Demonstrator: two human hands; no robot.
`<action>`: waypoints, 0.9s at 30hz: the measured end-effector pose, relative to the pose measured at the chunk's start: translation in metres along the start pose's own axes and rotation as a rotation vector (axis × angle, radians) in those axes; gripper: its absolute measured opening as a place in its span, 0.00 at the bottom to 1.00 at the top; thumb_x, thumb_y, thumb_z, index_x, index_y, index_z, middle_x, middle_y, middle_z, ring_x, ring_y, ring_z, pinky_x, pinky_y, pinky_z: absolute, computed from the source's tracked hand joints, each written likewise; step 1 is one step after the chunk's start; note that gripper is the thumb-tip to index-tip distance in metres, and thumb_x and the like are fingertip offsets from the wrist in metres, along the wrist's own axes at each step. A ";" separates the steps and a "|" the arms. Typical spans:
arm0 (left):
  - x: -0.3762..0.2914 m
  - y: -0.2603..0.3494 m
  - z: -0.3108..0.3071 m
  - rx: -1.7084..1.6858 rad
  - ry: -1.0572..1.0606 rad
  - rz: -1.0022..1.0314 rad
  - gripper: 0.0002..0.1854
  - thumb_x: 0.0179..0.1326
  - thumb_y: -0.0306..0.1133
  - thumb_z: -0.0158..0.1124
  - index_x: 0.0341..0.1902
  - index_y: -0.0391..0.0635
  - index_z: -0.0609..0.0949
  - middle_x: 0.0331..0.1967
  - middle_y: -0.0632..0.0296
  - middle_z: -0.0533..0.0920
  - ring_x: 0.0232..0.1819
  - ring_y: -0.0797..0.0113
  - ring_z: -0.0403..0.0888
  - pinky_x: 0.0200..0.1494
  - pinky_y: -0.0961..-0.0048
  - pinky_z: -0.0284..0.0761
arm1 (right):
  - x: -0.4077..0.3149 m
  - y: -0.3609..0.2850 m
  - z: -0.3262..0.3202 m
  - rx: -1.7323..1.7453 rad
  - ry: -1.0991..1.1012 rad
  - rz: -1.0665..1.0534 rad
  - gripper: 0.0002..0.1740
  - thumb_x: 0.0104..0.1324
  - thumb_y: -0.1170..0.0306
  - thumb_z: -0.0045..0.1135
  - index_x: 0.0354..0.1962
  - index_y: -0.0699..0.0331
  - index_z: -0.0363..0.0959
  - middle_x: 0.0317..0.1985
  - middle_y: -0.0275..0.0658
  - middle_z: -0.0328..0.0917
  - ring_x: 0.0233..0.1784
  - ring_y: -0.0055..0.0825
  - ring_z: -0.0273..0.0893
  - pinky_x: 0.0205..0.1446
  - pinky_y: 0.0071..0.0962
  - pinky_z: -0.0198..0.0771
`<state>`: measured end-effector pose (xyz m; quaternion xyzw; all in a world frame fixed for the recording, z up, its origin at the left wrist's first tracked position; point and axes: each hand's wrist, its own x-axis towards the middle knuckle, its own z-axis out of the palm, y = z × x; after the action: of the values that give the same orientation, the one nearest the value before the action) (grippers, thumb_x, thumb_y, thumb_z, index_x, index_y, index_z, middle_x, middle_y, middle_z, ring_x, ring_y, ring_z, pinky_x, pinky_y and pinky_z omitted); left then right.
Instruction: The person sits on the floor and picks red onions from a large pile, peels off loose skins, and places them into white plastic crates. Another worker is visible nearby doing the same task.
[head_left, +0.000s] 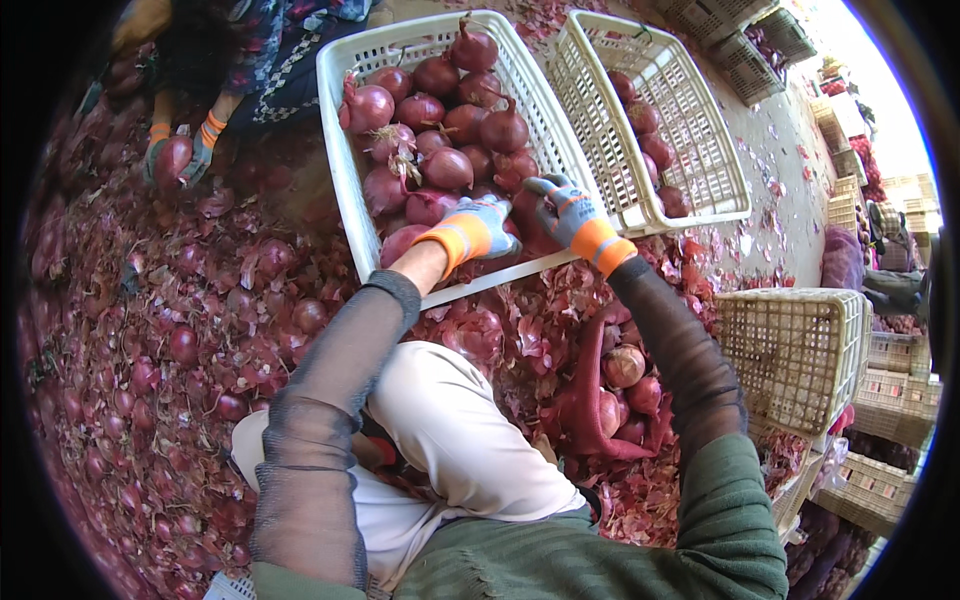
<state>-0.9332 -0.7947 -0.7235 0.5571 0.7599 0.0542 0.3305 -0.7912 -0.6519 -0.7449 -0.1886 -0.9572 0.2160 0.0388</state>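
A white plastic crate (457, 22) holding several red onions (448, 168) stands before me. Both my hands wear grey gloves with orange cuffs and are inside its near end. My left hand (480, 227) lies over onions near the front rim, its fingers partly hidden. My right hand (570, 214) is bent by the right front corner, against a red onion (531, 221) that sits between the two hands. Whether either hand grips that onion cannot be made out. A red mesh sack (592, 397) with onions (624, 366) lies open below my right forearm.
A second white crate (660, 217) with a few onions adjoins on the right. Another crate (787, 352) stands farther right, near stacked crates (892, 405). Loose onions and skins (187, 345) cover the floor. At upper left, a co-worker's gloved hands (196, 154) hold an onion.
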 end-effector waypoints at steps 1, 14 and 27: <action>0.004 0.005 0.000 0.010 -0.042 -0.057 0.41 0.53 0.55 0.62 0.69 0.46 0.68 0.66 0.47 0.70 0.67 0.47 0.69 0.67 0.57 0.65 | -0.001 -0.001 0.004 0.041 0.042 0.047 0.21 0.65 0.62 0.51 0.56 0.44 0.73 0.57 0.43 0.73 0.54 0.48 0.75 0.57 0.42 0.72; 0.021 0.039 0.010 -0.018 -0.048 -0.257 0.37 0.56 0.49 0.59 0.68 0.45 0.69 0.68 0.52 0.67 0.68 0.44 0.65 0.63 0.39 0.61 | -0.009 0.000 0.020 0.038 0.324 -0.043 0.17 0.60 0.75 0.54 0.49 0.62 0.78 0.52 0.46 0.78 0.56 0.45 0.74 0.61 0.38 0.69; -0.195 -0.288 0.023 -0.441 0.955 -0.432 0.11 0.55 0.34 0.56 0.36 0.47 0.84 0.34 0.51 0.85 0.37 0.50 0.83 0.42 0.57 0.78 | -0.014 0.009 0.021 0.272 0.241 0.029 0.18 0.67 0.78 0.46 0.53 0.66 0.75 0.55 0.45 0.76 0.59 0.37 0.73 0.65 0.32 0.65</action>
<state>-1.1228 -1.0813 -0.7847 0.2207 0.8924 0.3886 0.0623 -0.7789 -0.6583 -0.7678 -0.2200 -0.9047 0.3200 0.1754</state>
